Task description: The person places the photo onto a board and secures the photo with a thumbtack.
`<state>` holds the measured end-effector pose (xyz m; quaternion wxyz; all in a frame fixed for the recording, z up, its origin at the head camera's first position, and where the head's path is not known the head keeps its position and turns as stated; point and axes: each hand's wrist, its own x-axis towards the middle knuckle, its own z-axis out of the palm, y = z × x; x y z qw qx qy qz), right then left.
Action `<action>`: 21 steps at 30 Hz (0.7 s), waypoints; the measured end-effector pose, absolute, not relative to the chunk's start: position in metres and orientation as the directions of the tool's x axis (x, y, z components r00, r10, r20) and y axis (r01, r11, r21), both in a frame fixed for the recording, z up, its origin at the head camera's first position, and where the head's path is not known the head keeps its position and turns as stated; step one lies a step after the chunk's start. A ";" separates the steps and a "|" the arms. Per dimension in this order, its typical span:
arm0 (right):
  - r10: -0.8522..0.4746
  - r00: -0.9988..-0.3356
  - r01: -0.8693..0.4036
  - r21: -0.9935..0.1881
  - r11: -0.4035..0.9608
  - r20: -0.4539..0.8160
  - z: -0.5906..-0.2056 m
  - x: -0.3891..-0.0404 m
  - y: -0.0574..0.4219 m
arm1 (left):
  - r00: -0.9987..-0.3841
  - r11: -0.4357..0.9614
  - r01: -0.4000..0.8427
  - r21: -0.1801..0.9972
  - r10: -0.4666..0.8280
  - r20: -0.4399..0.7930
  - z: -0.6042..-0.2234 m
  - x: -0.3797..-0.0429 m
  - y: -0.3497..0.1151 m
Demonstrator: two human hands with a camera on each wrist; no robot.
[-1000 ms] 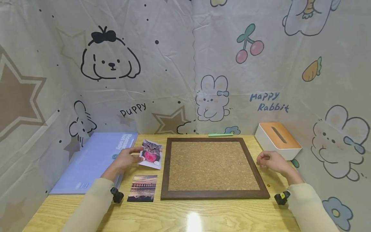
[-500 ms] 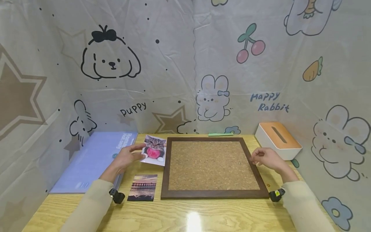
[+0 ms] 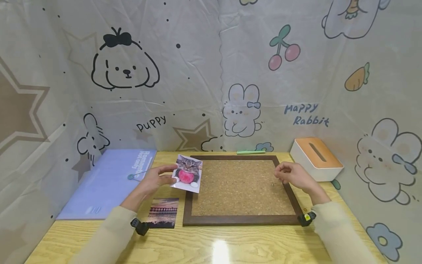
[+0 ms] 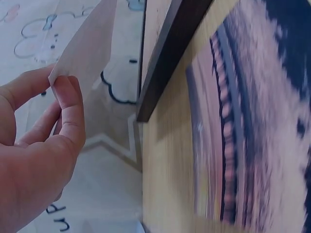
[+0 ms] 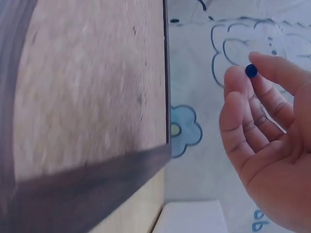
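Left hand [image 3: 155,179] pinches the cat photo [image 3: 188,173] over the cork board [image 3: 242,187] left edge; right hand [image 3: 291,175] pinches a blue pin [image 5: 250,71]. Nothing pinned yet; 1 sunset photo [image 3: 163,212] remains on the bench [image 3: 211,245]

The cat photo [image 3: 188,173] shows a grey striped cat with a pink ball; the pin [image 5: 251,71] is dark blue. The cork board [image 3: 240,187] is speckled tan with a dark brown frame; the folder [image 3: 105,183] is pale purple.

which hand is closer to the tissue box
Right. The right hand hovers over the cork board's right edge, just left of the tissue box. The left hand holds the cat photo past the board's far side.
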<state>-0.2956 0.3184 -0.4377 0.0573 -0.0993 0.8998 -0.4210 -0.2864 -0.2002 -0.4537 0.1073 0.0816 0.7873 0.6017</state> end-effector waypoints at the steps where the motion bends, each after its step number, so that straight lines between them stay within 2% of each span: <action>1: -0.227 -0.974 -0.135 -0.770 0.624 -0.014 -0.437 -0.296 0.315 | -0.965 0.269 0.002 0.963 0.254 -0.069 -0.454 -0.285 -0.197; 21: -0.354 -0.935 -0.218 -0.836 0.503 0.030 -0.423 -0.303 0.249 | -0.968 0.236 -0.040 0.971 0.233 -0.097 -0.462 -0.266 -0.132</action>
